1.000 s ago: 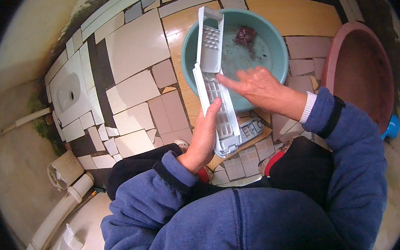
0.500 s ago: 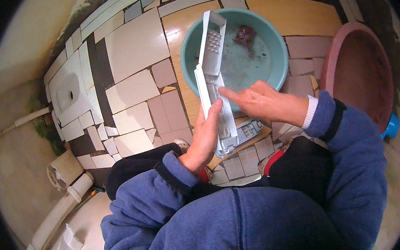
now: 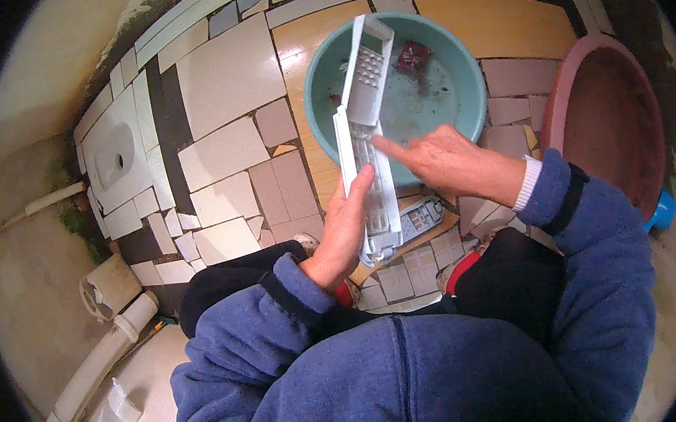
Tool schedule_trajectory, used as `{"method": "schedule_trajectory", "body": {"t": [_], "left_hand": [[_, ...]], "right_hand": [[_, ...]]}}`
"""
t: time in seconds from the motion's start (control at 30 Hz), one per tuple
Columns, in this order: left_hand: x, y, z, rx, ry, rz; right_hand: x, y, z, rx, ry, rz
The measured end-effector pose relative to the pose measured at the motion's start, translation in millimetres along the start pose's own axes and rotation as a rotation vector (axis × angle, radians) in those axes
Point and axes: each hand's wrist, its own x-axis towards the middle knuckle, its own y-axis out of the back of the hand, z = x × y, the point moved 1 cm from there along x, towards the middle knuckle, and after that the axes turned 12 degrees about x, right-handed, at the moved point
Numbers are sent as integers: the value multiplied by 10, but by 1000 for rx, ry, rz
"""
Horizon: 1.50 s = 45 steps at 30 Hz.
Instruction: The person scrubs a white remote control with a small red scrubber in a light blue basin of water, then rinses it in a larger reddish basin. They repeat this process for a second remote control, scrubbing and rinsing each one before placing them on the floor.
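A long white plastic hinged frame [image 3: 391, 206] stands tilted over the near left side of the teal basin [image 3: 313, 92]. It has slots along its length. Its raised upper flap [image 3: 366, 72] carries rows of small knobs. My left hand [image 3: 344, 230] grips the frame from the left, thumb across its front. My right hand [image 3: 454, 161] holds nothing; its index finger is stretched to the frame just below the hinge, the other fingers curled. Under the frame's lower end, a grey-blue plastic piece with small compartments [image 3: 423, 217] lies on the floor between my feet.
Water and a dark red lump [image 3: 413, 57] are in the basin. To the right leans a large reddish-brown tub [image 3: 558, 103], with a blue object [image 3: 661, 211] by it. A squat toilet [image 3: 113, 162] and a white pipe [image 3: 95, 373] are at left. Mixed tiles [image 3: 226, 76] cover the floor.
The frame's upper end has shifted slightly right. My right index finger has moved up a little along the frame, toward the hinge. My left hand keeps its grip.
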Motion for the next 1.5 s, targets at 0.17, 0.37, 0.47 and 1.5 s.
{"method": "schedule_trajectory", "body": {"t": [0.17,0.37,0.47,1.5], "left_hand": [[35,65,31,1,20,24],[-11,-4,92,-7,0,18],[-49,-13,137,-2,30,-59],[-9,12,171,-630,193,-578]], "right_hand": [[-78,3,-54,85,144,-41],[4,103,162,-120,15,138],[-34,89,63,54,-30,34],[169,231,-143,149,89,377]]}}
